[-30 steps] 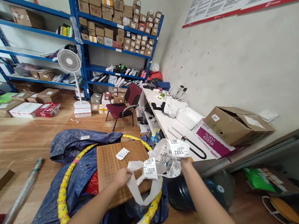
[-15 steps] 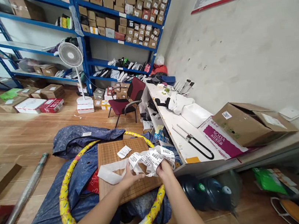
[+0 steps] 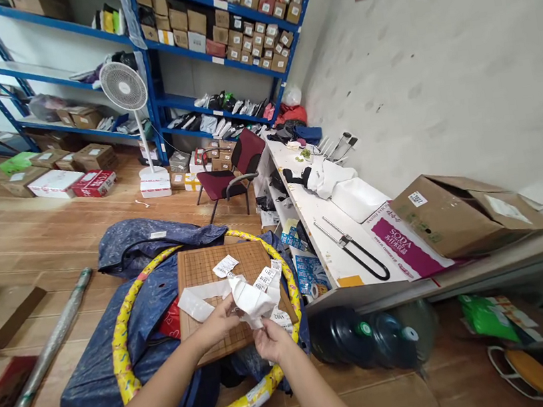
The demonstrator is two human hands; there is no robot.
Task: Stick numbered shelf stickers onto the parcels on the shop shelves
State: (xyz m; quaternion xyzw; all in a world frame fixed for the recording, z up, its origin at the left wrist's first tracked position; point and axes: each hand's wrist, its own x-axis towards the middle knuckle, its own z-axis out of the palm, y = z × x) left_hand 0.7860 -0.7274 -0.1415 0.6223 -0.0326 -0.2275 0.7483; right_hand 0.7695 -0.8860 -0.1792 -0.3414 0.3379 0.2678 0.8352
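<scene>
Both hands hold a crumpled strip of white labels (image 3: 253, 298) printed with numbers such as 1010. My left hand (image 3: 221, 321) has its fingers closed on the strip's left side, and a blank tail of it trails leftward. My right hand (image 3: 271, 339) pinches the lower edge near the middle. Beneath them lies a wooden board (image 3: 204, 267) with a printed grid. A loose white label (image 3: 225, 266) rests on the board. The board sits inside a yellow wrapped hoop (image 3: 122, 322), over a dark blue bag (image 3: 94, 376).
A white table (image 3: 298, 179) on the right bears a U-shaped lock (image 3: 363, 258) and a cardboard box (image 3: 449, 212). Large water bottles (image 3: 340, 335) lie below. A maroon chair (image 3: 218, 182), white fan (image 3: 124, 87) and blue shelves (image 3: 210, 54) stand beyond. A wrapped pole (image 3: 46, 363) lies left.
My right hand has moved left and down, closer to my left hand. The label strip has turned and bunched up, showing more blank backing. The view has shifted slightly.
</scene>
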